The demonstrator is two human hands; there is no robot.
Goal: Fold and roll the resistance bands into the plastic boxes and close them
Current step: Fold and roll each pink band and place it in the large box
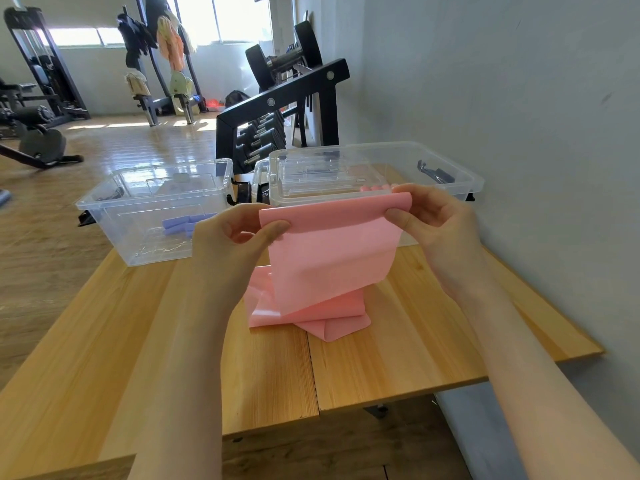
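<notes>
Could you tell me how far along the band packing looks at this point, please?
Done: a rolled purple band lies in the open left box. In hand: the left hand and right hand pinch the pink band by its top edge, its tail heaped on the table. Left: rolling it, boxing it, perhaps in the right box, and closing both.

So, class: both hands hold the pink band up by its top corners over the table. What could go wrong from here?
1. The pink band's lower end lies crumpled on the table, so rolling now may trap creases.
2. The left hand and right hand only pinch its corners; one could slip.
</notes>
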